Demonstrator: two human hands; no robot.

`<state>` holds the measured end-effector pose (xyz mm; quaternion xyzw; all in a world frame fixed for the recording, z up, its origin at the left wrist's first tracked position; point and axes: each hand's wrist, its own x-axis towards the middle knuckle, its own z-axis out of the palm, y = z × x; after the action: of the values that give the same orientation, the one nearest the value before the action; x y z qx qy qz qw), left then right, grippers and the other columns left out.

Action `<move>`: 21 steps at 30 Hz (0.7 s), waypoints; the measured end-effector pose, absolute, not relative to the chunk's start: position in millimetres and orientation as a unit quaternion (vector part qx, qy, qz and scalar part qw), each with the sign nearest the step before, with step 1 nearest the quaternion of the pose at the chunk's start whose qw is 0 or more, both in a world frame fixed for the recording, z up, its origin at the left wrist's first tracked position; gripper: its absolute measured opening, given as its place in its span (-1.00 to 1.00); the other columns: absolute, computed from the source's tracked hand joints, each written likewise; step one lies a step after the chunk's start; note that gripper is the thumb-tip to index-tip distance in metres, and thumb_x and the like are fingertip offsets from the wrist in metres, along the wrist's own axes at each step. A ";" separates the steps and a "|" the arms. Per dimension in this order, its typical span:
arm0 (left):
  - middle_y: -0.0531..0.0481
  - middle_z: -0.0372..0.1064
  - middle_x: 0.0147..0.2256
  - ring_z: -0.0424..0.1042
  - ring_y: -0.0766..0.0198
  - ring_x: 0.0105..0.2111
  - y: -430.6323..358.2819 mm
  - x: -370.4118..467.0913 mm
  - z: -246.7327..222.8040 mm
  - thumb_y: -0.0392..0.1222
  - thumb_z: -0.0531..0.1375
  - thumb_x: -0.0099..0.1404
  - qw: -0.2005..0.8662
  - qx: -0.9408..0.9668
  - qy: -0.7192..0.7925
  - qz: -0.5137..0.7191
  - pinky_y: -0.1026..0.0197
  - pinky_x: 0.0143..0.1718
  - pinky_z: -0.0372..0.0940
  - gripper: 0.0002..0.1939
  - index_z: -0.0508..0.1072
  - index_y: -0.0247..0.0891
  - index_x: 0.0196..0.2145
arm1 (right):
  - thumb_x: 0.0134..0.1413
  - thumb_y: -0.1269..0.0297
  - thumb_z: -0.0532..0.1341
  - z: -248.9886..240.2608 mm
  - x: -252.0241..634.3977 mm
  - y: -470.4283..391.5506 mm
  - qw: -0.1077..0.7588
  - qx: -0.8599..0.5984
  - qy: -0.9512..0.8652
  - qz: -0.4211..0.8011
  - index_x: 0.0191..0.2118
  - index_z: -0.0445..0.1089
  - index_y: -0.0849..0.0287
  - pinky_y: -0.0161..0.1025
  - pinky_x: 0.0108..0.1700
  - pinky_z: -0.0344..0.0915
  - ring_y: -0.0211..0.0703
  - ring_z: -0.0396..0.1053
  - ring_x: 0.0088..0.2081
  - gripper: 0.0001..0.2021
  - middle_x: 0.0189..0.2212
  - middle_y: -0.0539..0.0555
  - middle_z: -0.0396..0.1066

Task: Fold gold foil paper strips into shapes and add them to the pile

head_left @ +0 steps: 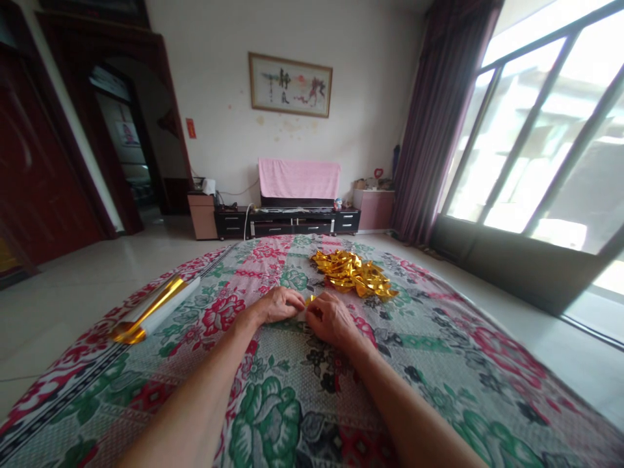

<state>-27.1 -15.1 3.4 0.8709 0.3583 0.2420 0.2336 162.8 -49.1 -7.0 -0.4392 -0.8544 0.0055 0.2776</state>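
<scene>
My right hand (331,317) is closed, its fingers curled on a small piece of gold foil paper (309,299). My left hand (279,304) is at the left side of the same piece, fingers bent and pinched towards it. A pale bit of the paper shows between the hands; most of it is hidden by my fingers. Just beyond my right hand lies a heap of folded gold foil pieces (353,273). To the left, a loosely curled stack of gold foil sheets (156,311), white on the back, lies on the patterned cloth (205,383).
The flowered cloth covers a broad rounded surface. Beyond it stand a low black cabinet (275,229) and a screen under a pink cloth (299,177). A purple curtain (429,130) and large windows (536,143) are at the right, a doorway (131,149) at the left.
</scene>
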 end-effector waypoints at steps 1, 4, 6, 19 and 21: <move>0.04 0.48 -0.26 0.40 0.34 -0.25 -15.1 -27.9 3.0 -0.33 0.09 0.04 0.238 0.869 0.358 0.245 0.36 -0.12 0.24 -0.75 0.57 -0.24 -0.39 | 0.02 0.29 0.15 -6.9 164.0 -49.7 0.275 -0.433 -0.858 0.010 -0.37 0.42 0.17 -0.35 -0.27 0.11 -0.27 0.23 -0.35 -0.88 -0.43 0.03 0.29; 0.05 0.47 -0.23 0.40 0.33 -0.22 -14.7 -29.9 1.8 -0.34 0.09 0.03 0.250 0.863 0.362 0.246 0.37 -0.10 0.22 -0.74 0.56 -0.23 -0.38 | -0.06 0.17 0.22 -6.8 166.0 -50.3 0.262 -0.426 -0.866 0.027 -0.31 0.41 0.16 -0.34 -0.28 0.10 -0.27 0.21 -0.35 -0.80 -0.39 0.03 0.29; 0.05 0.46 -0.22 0.39 0.33 -0.20 -14.8 -30.7 1.5 -0.35 0.08 0.02 0.256 0.862 0.362 0.246 0.37 -0.09 0.21 -0.72 0.56 -0.23 -0.36 | -0.03 0.15 0.21 -6.0 165.7 -50.8 0.253 -0.432 -0.865 0.026 -0.27 0.41 0.15 -0.33 -0.27 0.10 -0.27 0.21 -0.34 -0.78 -0.37 0.03 0.28; 0.00 0.43 -0.17 0.37 0.30 -0.16 -11.7 -33.0 -1.6 -0.31 0.18 0.00 0.260 0.859 0.364 0.248 0.30 -0.04 0.19 -0.73 0.53 -0.25 -0.28 | 0.14 0.22 0.05 1.6 160.5 -61.9 0.245 -0.449 -0.859 -0.025 -0.35 0.37 0.20 -0.35 -0.32 0.05 -0.28 0.22 -0.38 -0.79 -0.40 0.05 0.31; 0.00 0.44 -0.20 0.37 0.31 -0.18 -12.0 -32.4 -1.6 -0.25 0.20 0.03 0.265 0.859 0.356 0.255 0.29 -0.05 0.20 -0.78 0.53 -0.26 -0.31 | 0.12 0.22 0.07 1.1 160.7 -61.0 0.250 -0.449 -0.857 -0.018 -0.37 0.37 0.20 -0.35 -0.32 0.06 -0.28 0.23 -0.37 -0.80 -0.41 0.05 0.31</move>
<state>-32.4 -12.0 -1.6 0.8588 0.3561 0.2552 0.2654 160.7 -61.0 1.1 -0.4494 -0.8574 -0.0185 0.2503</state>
